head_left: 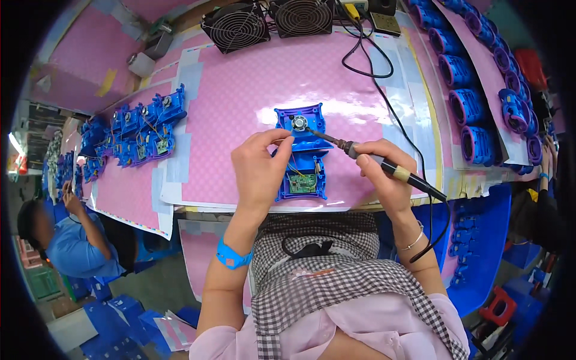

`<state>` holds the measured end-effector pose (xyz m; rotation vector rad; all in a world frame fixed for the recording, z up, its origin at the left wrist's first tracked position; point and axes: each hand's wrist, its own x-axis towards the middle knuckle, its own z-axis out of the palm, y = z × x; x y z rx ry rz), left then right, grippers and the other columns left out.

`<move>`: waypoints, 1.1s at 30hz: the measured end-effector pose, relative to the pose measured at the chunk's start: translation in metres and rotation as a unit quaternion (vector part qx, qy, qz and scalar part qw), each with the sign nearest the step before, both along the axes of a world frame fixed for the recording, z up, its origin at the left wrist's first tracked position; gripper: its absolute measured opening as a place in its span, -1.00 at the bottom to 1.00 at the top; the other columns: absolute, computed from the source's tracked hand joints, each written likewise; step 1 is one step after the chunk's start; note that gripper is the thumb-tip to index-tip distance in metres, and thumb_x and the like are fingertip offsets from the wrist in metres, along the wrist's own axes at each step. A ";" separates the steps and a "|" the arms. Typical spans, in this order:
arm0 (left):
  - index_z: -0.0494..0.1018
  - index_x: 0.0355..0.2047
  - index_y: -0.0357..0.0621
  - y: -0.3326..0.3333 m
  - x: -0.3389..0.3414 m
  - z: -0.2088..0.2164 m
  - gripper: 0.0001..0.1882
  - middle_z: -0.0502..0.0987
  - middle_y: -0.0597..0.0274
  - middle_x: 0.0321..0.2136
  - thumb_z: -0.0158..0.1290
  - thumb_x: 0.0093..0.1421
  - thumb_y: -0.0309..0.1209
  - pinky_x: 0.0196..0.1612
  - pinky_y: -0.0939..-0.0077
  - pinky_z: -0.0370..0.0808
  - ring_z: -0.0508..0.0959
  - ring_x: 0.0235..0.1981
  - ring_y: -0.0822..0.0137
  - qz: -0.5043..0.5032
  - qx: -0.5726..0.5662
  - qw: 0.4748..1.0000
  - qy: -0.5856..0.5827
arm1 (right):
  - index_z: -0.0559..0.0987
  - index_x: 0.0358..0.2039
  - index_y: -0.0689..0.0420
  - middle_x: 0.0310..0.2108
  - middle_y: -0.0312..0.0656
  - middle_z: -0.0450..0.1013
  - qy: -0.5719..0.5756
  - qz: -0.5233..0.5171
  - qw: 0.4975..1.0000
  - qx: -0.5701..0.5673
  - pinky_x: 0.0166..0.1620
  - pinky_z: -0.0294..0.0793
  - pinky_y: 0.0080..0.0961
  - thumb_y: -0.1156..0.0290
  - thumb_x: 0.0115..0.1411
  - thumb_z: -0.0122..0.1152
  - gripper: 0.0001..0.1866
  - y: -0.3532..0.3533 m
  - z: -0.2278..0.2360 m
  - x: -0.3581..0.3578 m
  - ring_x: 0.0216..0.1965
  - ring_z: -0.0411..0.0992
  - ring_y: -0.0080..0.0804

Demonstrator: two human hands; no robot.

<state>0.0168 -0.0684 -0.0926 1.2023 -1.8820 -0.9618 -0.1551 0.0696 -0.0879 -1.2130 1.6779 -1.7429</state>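
The person is leaning over a pink-patterned worktop (240, 90), soldering on an open blue plastic housing (302, 153) that is lying just ahead of both hands. The right hand (384, 174) is wrapping its fingers around the handle of a soldering iron (366, 157), whose long axis is running from lower right up to upper left, the tip landing on a small round speaker (299, 123) seated in the housing's upper half. The left hand (259, 171) is coming in from the other side, thumb and forefinger pressed together, and they seem to be pinching a thin strand of solder wire aimed at the same spot, though it is too fine to tell for certain. So the joint is lying above and between the two hands, the iron tip already on it and the left fingertips just beside it. A green circuit board (303, 183) is sitting in the lower half of the housing, nearer the person. A batch of similar blue housings (147, 126) is waiting to the left, two fans (270, 21) are standing at the far edge, and a row of blue round parts (474, 90) is lining the right.
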 end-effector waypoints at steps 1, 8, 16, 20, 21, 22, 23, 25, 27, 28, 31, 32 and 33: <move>0.61 -0.40 -0.27 0.001 -0.002 0.001 -0.89 0.59 0.31 -0.51 0.22 0.03 -0.52 -0.62 0.69 0.26 0.37 -0.66 0.64 -0.017 -0.041 0.999 0.012 | 0.60 -0.29 0.30 -0.47 -0.18 0.49 -0.007 0.004 1.000 0.016 -0.48 0.31 -0.72 0.55 0.09 0.20 -0.84 -0.001 0.000 0.000 -0.54 0.40 -0.59; 0.60 -0.39 -0.29 0.000 -0.012 0.003 -0.86 0.59 0.04 -0.50 0.17 0.03 -0.49 -0.42 0.43 0.48 0.59 -0.51 0.25 -0.053 -0.049 0.996 -0.053 | 0.62 -0.32 0.27 -0.47 -0.18 0.53 0.066 0.020 0.998 0.005 -0.42 0.34 -0.63 0.59 0.03 0.24 -0.84 -0.014 -0.002 0.005 -0.48 0.43 -0.54; 0.60 -0.39 -0.29 0.001 -0.011 0.002 -0.87 0.59 0.03 -0.49 0.16 0.03 -0.50 -0.42 0.44 0.49 0.59 -0.50 0.25 -0.063 -0.045 0.996 -0.048 | 0.65 -0.35 0.21 -0.47 -0.19 0.55 0.072 0.018 0.997 0.002 -0.45 0.35 -0.64 0.56 0.00 0.29 -0.85 -0.018 -0.007 0.005 -0.51 0.44 -0.53; 0.60 -0.39 -0.29 0.002 -0.014 0.005 -0.87 0.59 0.03 -0.48 0.16 0.04 -0.50 -0.42 0.44 0.49 0.59 -0.50 0.25 -0.054 -0.045 0.996 -0.054 | 0.64 -0.35 0.22 -0.49 -0.19 0.54 0.073 0.014 0.997 0.007 -0.44 0.36 -0.64 0.57 0.00 0.27 -0.85 -0.016 0.001 0.004 -0.52 0.43 -0.53; 0.60 -0.39 -0.29 0.002 -0.014 0.006 -0.87 0.59 0.03 -0.48 0.16 0.04 -0.50 -0.41 0.44 0.49 0.59 -0.50 0.25 -0.055 -0.043 0.996 -0.055 | 0.64 -0.35 0.22 -0.49 -0.19 0.54 0.076 0.017 0.997 -0.003 -0.44 0.36 -0.64 0.57 0.00 0.27 -0.85 -0.015 0.004 0.004 -0.52 0.43 -0.53; 0.60 -0.39 -0.28 0.003 -0.014 0.006 -0.87 0.60 0.04 -0.48 0.16 0.04 -0.50 -0.41 0.44 0.50 0.59 -0.50 0.25 -0.052 -0.031 0.996 -0.060 | 0.62 -0.33 0.27 -0.47 -0.16 0.52 0.054 0.012 0.998 -0.009 -0.43 0.36 -0.63 0.59 0.03 0.23 -0.85 -0.012 0.007 0.003 -0.51 0.43 -0.53; 0.60 -0.39 -0.28 0.003 -0.014 0.007 -0.87 0.60 0.04 -0.48 0.16 0.04 -0.50 -0.41 0.44 0.50 0.59 -0.50 0.25 -0.055 -0.042 0.996 -0.056 | 0.60 -0.32 0.32 -0.45 -0.13 0.51 0.031 0.006 0.999 -0.016 -0.41 0.36 -0.63 0.61 0.05 0.18 -0.84 -0.009 0.011 0.002 -0.51 0.42 -0.52; 0.60 -0.39 -0.28 0.002 -0.011 0.007 -0.87 0.60 0.04 -0.48 0.16 0.03 -0.51 -0.41 0.44 0.50 0.59 -0.49 0.26 -0.067 -0.045 0.996 -0.045 | 0.58 -0.31 0.33 -0.45 -0.12 0.50 0.010 -0.017 1.000 -0.016 -0.41 0.37 -0.63 0.62 0.06 0.16 -0.84 -0.003 0.014 0.000 -0.51 0.42 -0.51; 0.60 -0.39 -0.28 0.001 -0.011 0.006 -0.87 0.60 0.05 -0.48 0.15 0.03 -0.51 -0.40 0.44 0.50 0.59 -0.49 0.26 -0.056 -0.043 0.996 -0.050 | 0.56 -0.30 0.36 -0.46 -0.10 0.47 -0.049 -0.061 0.997 -0.014 -0.41 0.37 -0.62 0.63 0.08 0.10 -0.84 0.006 0.013 -0.004 -0.52 0.41 -0.50; 0.60 -0.39 -0.27 0.001 -0.012 0.005 -0.87 0.60 0.05 -0.48 0.15 0.03 -0.51 -0.40 0.44 0.50 0.59 -0.49 0.26 -0.067 -0.048 0.996 -0.041 | 0.54 -0.25 0.36 -0.47 -0.12 0.45 -0.034 -0.074 0.996 -0.022 -0.43 0.36 -0.60 0.61 0.13 0.07 -0.82 0.011 0.012 -0.009 -0.55 0.38 -0.50; 0.60 -0.40 -0.27 0.001 -0.027 0.000 -0.88 0.60 0.04 -0.47 0.15 0.03 -0.51 -0.39 0.43 0.50 0.60 -0.48 0.24 -0.061 -0.055 0.996 -0.032 | 0.49 -0.11 0.34 -0.44 -0.12 0.43 -0.078 -0.166 0.980 -0.077 -0.47 0.30 -0.63 0.51 0.25 0.02 -0.76 0.029 0.010 -0.024 -0.57 0.32 -0.54; 0.60 -0.40 -0.27 -0.001 -0.038 -0.002 -0.88 0.60 0.04 -0.47 0.15 0.03 -0.51 -0.39 0.43 0.50 0.60 -0.48 0.24 -0.097 -0.046 0.994 -0.024 | 0.46 -0.05 0.30 -0.44 -0.13 0.42 -0.072 -0.213 0.968 -0.115 -0.47 0.30 -0.66 0.48 0.28 0.02 -0.74 0.036 0.012 -0.031 -0.58 0.31 -0.57; 0.60 -0.40 -0.27 0.001 -0.046 -0.003 -0.88 0.61 0.09 -0.47 0.16 0.03 -0.51 -0.40 0.48 0.47 0.57 -0.49 0.32 -0.107 -0.065 0.992 -0.028 | 0.46 -0.04 0.27 -0.46 -0.16 0.41 -0.059 -0.233 0.956 -0.168 -0.50 0.30 -0.66 0.45 0.29 0.03 -0.74 0.044 0.017 -0.039 -0.60 0.29 -0.59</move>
